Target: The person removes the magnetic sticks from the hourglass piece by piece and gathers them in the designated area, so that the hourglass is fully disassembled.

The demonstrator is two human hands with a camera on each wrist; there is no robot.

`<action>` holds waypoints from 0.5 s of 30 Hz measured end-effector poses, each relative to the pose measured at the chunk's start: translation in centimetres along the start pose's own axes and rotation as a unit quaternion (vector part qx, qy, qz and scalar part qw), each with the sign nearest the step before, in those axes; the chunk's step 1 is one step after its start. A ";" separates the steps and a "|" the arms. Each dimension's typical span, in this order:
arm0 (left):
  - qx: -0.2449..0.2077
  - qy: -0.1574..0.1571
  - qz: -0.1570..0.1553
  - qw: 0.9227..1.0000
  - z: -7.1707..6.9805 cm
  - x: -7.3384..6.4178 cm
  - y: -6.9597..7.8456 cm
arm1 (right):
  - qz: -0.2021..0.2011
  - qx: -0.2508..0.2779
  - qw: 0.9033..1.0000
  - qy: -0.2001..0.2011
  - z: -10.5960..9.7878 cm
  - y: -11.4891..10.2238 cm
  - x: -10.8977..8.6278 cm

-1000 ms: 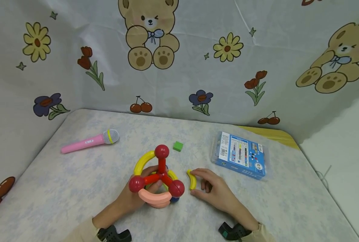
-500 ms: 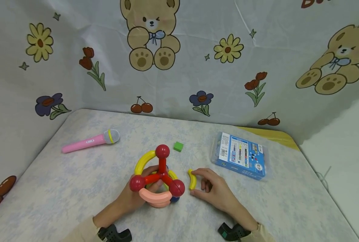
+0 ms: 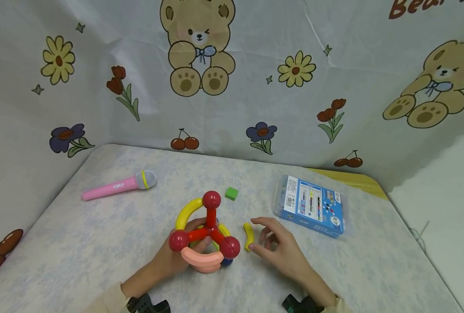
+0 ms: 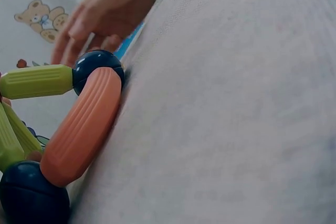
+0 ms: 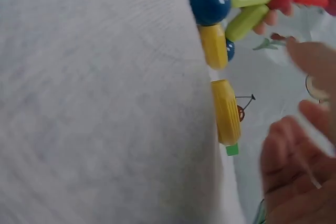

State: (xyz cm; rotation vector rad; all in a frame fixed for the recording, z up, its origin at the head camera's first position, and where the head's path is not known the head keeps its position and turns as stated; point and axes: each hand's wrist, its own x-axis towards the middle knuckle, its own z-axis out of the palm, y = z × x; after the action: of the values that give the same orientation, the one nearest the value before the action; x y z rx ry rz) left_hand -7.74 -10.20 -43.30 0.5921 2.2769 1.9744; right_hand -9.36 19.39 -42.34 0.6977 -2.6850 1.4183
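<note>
One curved yellow rod (image 3: pixel 249 238) lies on the table (image 3: pixel 126 230) just beside my right hand (image 3: pixel 282 251), its thumb and fingers parted, holding nothing; my left hand (image 3: pixel 171 258) grips the ball-and-rod frame (image 3: pixel 210 231) — best held steady, I judge, while I pinch the rod mid-length.

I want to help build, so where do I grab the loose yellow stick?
Probably pinch the yellow stick across its middle, coming from above and the right. It's slim, curved and lying down, so that should be easy and leave both ends free. The ball toy is close on its left, and the right hand is nearby on its right.
</note>
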 end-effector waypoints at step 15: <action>0.003 0.002 0.043 0.999 0.1 0.1 -0.3 | -0.173 0.080 0.981 -0.043 0.8 -8.6 -1.5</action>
State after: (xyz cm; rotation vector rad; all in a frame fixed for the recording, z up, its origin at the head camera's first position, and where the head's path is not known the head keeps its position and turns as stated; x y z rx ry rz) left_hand -7.88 -10.13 -43.61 0.6980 2.2981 2.0076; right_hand -4.43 15.14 -36.45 1.1950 -2.3646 1.5469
